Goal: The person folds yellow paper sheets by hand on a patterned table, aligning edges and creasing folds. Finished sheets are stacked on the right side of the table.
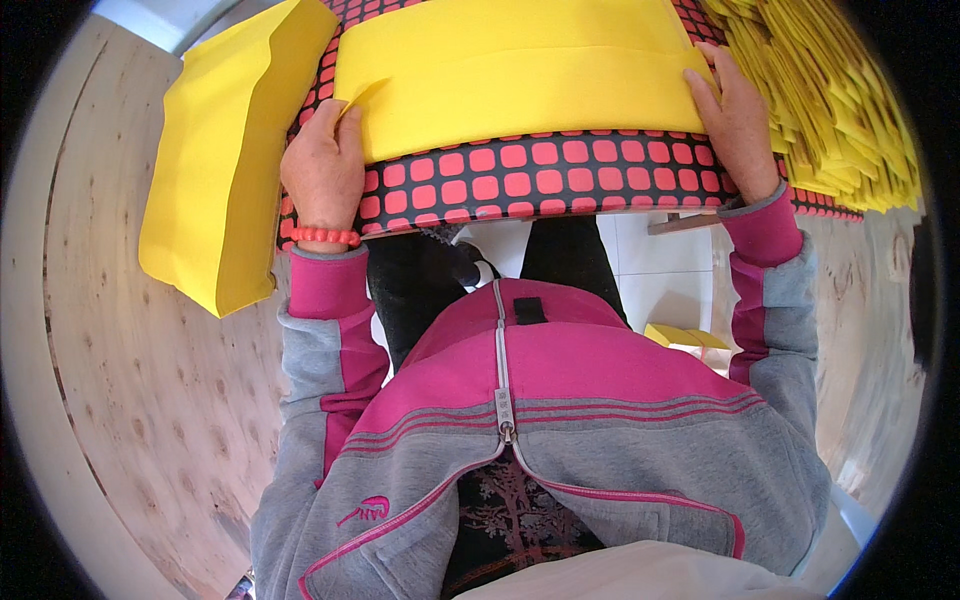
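A yellow folded sheet point(530, 95), cloth-like or papery, lies across the small table point(545, 180) in front of me. Its near edge runs roughly parallel to the table's front edge. At the sheet's left end, my left hand point(325, 165) pinches a small raised flap between thumb and fingers. My right hand point(738, 125) grips the right end, thumb on top and fingers around the side edge. The fingertips of both hands are partly hidden by the sheet.
Left of the table hangs a thick yellow stack or folded bundle point(225, 170) over its edge. Many thin yellow folded pieces point(820, 100) are piled at the right. Pale wooden boards point(150, 400) flank me, and a yellow piece point(680, 335) lies low, beyond my lap.
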The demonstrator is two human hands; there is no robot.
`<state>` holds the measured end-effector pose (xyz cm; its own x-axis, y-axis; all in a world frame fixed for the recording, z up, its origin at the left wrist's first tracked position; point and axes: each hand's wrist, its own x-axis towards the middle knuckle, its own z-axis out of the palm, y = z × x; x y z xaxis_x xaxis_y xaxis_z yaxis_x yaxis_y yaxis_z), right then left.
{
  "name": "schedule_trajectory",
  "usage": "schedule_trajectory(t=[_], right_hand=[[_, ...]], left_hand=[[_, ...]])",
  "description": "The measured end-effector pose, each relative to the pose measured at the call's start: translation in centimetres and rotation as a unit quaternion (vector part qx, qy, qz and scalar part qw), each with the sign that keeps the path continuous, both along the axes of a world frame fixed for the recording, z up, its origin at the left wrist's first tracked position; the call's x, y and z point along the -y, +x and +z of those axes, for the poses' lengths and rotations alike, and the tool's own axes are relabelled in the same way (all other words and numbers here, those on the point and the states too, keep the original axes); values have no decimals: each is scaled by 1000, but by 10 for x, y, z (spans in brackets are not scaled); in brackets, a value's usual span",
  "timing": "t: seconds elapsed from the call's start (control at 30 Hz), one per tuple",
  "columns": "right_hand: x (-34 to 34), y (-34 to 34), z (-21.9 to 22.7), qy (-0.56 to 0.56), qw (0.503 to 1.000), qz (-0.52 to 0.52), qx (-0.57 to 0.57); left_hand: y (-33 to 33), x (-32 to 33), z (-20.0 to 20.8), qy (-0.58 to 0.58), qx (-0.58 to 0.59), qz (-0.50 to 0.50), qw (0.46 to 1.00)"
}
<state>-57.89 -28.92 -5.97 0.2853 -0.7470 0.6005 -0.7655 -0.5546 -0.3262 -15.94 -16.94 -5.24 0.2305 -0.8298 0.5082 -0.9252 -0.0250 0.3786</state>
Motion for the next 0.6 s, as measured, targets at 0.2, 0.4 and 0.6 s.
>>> schedule_trajectory(t=[0.2, 0.4, 0.6], right_hand=[[0, 3, 2, 26, 999, -36, -16], [-1, 5, 5, 60, 996, -62, -27], [8, -2, -2, 29, 998, -44, -15]], left_hand=[[-2, -1, 2, 15, 80, 65, 995], [-2, -2, -1, 27, 75, 99, 992], [-6, -3, 4, 50, 58, 109, 991]])
